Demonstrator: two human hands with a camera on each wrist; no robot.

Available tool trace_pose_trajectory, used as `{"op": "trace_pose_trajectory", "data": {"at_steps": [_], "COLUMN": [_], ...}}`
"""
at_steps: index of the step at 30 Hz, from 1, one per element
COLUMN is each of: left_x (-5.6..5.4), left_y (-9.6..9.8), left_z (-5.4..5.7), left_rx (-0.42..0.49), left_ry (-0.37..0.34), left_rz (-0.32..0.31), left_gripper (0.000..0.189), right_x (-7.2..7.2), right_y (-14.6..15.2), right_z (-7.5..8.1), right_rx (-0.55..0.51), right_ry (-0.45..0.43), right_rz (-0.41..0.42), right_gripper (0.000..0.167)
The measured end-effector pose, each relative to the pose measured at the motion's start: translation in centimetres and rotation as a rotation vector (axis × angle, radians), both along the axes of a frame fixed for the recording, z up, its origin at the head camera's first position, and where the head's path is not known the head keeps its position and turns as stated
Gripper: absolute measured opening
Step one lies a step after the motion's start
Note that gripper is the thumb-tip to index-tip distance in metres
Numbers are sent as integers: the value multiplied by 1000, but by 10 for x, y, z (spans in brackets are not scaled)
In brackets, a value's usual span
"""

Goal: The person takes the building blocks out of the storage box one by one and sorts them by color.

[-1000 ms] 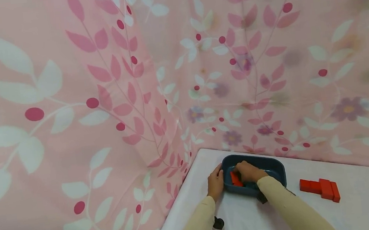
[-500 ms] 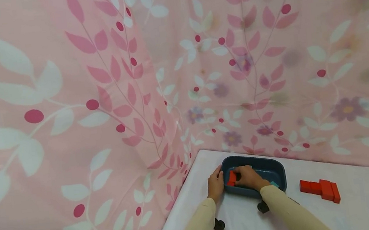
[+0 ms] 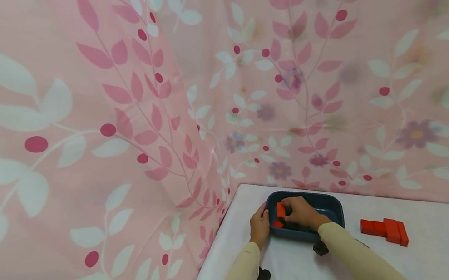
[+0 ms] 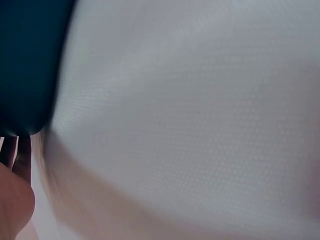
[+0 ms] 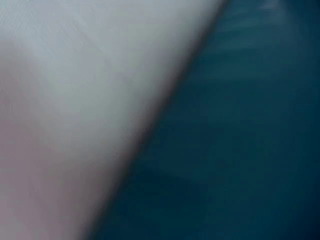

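Pinching a red block (image 3: 280, 210) between finger and thumb, your right hand (image 3: 301, 212) is holding it within the tray's left end. Your left hand (image 3: 260, 225) is touching the blue tray (image 3: 291, 234) with fingers extended. Rightward, more red blocks (image 3: 383, 229) are lying on the white counter (image 3: 444, 238).

Long cream sleeves (image 3: 239, 273) are worn, with a small black device (image 3: 264, 275), apparently a camera, near each cuff (image 3: 254, 247).
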State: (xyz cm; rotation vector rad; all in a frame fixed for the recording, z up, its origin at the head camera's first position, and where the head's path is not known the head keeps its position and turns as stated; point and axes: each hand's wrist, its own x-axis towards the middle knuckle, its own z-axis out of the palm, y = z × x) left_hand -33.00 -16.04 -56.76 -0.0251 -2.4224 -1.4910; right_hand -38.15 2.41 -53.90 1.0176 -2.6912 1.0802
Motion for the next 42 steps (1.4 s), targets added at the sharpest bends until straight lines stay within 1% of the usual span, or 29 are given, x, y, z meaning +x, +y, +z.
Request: {"op": "trace_pose_trajectory", "data": {"at_steps": [5, 7, 9, 11, 13, 15, 19, 23, 27, 32, 35, 38, 42], "left_x": [0, 0, 1, 2, 3, 3, 1, 0, 0, -1, -1, -1, -1], "left_y": [2, 2, 2, 1, 0, -1, -4, -5, -4, -4, -5, -5, -6], "left_z": [4, 3, 2, 2, 1, 0, -2, -1, 0, -1, 1, 2, 2], "left_rx": [-39, -43, -30, -26, -25, -29, -39, -22, -19, -31, -13, -8, 8], "left_ry": [33, 46, 44, 51, 43, 45, 56, 66, 61, 78, 79, 62, 37], "left_rz": [5, 4, 0, 1, 0, 1, -2, -18, -20, -19, -26, -29, -34], "left_gripper": [37, 37, 37, 37, 37, 37, 37, 37, 37, 37, 37, 38, 38], "right_x": [2, 6, 10, 15, 21, 27, 37, 47, 56, 68, 76, 83, 92], "right_y": [21, 36, 53, 72, 92, 110, 145, 179, 210, 242, 259, 275, 294], "right_z": [25, 33, 40, 44, 46, 48, 52, 54, 54, 52, 47, 41, 33], "right_rx": [46, 45, 42, 44, 64, 78, 91, 89, 115, 125, 117, 124, 161], "right_ry": [-12, 8, 28, 35, 32, 2, -37, -35, -14, -40, -35, -16, -38], "right_rz": [-26, -14, -11, -20, -42, -88, -159, -211, -254, -298, -301, -315, -356], "right_gripper": [57, 56, 55, 54, 54, 55, 59, 65, 66, 66, 67, 66, 66]}}
